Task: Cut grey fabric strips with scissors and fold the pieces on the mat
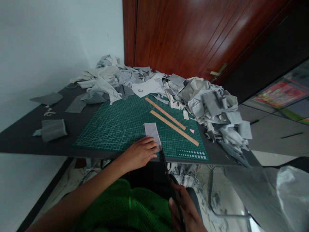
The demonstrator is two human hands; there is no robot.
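A narrow, pale grey strip of cloth [151, 129] lies on the green cutting mat [116, 122] near the table's front edge. My left hand [145, 149] rests flat on its lower part, fingers stretched out and pointing right. In my right hand [185, 209], low in the view, are black scissors [165, 169], my fingers around the handles. The scissors' blades point up and away from me, and their tips meet the right edge of the cloth beside my left fingertips. How far the blades are apart I cannot make out.
Two wooden rulers [175, 128] lie slantwise on the mat, near a small pink triangular piece [192, 131]. Heaped grey and white cloth scraps [200, 96] line the back and right of the table. A folded grey cloth [53, 130] lies left. Behind stands a brown door [183, 35].
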